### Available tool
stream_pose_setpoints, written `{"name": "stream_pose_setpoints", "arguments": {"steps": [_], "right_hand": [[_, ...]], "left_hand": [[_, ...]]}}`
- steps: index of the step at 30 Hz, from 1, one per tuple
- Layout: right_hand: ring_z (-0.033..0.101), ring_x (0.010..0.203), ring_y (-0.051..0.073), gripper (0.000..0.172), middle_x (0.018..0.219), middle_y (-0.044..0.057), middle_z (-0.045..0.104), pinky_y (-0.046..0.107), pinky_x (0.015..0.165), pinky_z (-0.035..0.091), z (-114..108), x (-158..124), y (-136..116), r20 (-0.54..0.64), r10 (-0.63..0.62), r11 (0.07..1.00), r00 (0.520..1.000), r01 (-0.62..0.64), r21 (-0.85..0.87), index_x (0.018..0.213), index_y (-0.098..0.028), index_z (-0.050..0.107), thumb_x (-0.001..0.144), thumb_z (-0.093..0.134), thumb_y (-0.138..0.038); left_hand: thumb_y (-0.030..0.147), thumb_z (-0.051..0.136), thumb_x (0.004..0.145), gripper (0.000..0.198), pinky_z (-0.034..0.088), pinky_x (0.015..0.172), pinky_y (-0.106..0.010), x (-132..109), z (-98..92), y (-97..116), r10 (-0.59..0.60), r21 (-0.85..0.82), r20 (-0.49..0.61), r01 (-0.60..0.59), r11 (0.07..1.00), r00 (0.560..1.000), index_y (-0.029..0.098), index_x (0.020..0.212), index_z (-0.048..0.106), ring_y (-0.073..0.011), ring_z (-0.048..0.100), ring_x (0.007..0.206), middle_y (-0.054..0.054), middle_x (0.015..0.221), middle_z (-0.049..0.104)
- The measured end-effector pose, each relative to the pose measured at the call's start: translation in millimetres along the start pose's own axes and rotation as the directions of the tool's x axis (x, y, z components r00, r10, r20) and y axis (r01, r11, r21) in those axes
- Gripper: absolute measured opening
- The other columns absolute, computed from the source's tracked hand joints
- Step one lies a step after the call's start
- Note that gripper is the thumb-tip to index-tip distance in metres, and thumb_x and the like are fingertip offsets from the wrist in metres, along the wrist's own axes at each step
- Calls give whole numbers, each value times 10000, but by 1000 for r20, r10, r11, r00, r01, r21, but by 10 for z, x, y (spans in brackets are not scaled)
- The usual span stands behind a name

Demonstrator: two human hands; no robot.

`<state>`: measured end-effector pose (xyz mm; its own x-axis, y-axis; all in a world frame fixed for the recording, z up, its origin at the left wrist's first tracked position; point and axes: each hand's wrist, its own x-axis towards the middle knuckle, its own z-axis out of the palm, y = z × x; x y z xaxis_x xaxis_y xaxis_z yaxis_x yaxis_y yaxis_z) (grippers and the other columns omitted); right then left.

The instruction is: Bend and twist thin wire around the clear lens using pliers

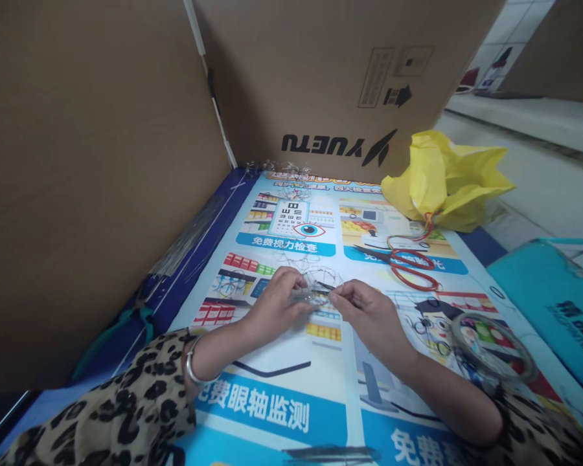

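Observation:
My left hand (284,301) is closed on a loose, openwork piece of thin wire (324,275) in the middle of the poster-covered table. Facing it, my right hand (369,314) pinches at the near right side of the same piece with thumb and forefinger. A short dark strand shows between the two hands; what exactly the fingertips grip is too small to make out. Beyond my right hand lie scissors (393,257) with red handles, their blades pointing left. A coil of clear line (528,366) rests beside my right forearm.
Cardboard panels (335,77) stand at the left and back. At back right sits a crumpled yellow bag (440,178), with a turquoise box (548,310) nearer. Teal-handled pliers (146,317) lie at left. Wire pieces (294,188) are at the back, dark strips (330,454) at the front.

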<state>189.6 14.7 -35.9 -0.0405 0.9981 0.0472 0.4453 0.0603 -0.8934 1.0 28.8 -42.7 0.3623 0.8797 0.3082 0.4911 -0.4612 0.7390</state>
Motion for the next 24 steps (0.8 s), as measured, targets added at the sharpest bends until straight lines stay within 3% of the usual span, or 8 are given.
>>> {"name": "stream_pose_setpoints", "arguments": {"steps": [6,9,13,17,24], "right_hand": [[516,586,125,184,629,-10,580,239,546,412,-9,5,-6,22,8,998,1000,-9,65,723,-200,582,745,575,-382],[515,589,124,188,645,-5,585,240,550,409,-9,3,-7,27,10,996,1000,-12,92,723,-200,574,742,581,-387],[518,596,120,181,650,-8,587,237,554,407,-9,0,-17,37,26,992,999,-30,120,723,-199,570,735,596,-378],[505,586,111,178,634,-16,571,230,549,402,-13,-1,-34,50,19,989,999,-26,144,719,-196,568,734,600,-370],[503,570,110,216,626,-11,570,225,526,408,-27,-1,-44,60,6,988,998,-15,152,715,-191,574,722,607,-404]], "left_hand": [[180,683,671,439,451,752,-315,12,31,-5,-129,-62,-33,127,990,991,187,1008,401,-160,495,857,-49,1004,464],[223,732,610,478,433,767,-335,49,8,-42,-128,25,-41,130,991,991,177,964,415,-182,483,866,-49,966,468],[276,741,590,395,402,664,-282,86,-56,-58,-136,119,-26,138,983,990,179,838,449,-161,474,764,-8,832,492],[269,680,656,282,345,547,-223,72,-81,-20,-226,39,29,225,974,974,194,799,449,-99,430,592,53,677,469],[209,641,681,233,357,541,-205,56,-33,-59,-228,-123,53,233,965,972,193,818,453,-83,442,584,57,673,482]]}}
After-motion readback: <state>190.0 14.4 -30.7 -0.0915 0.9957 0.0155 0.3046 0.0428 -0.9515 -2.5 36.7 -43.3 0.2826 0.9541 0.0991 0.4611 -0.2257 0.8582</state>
